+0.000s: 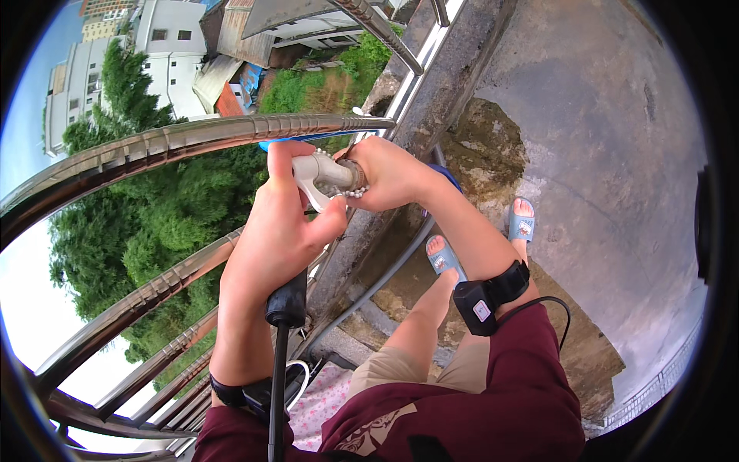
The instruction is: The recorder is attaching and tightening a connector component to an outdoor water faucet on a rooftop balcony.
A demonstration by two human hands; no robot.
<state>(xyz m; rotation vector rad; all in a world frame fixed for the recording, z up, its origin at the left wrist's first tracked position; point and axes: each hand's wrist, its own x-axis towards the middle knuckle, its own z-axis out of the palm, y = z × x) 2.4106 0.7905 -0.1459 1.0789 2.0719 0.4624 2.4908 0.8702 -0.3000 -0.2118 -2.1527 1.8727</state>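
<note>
Between my hands is a white plastic fitting (309, 171) with a curved lever-like arm and a ribbed, beige round end. Its exact kind I cannot make out. A string of white beads (356, 192) loops around it. My left hand (269, 223) is closed on the white arm, with the thumb below and a finger over the top. My right hand (389, 175) wraps round the ribbed end; its fingertips are mostly hidden. Both hands are beside the metal railing, just below its top bar (192, 132). Something blue (283, 144) shows partly behind them.
The railing's lower bars (146, 296) run along my left, with trees (177, 185) and buildings beyond. A black rod with a thick end (286, 300) crosses before my left forearm. A grey hose (377, 286) lies on the concrete floor (593, 154) near my sandalled feet.
</note>
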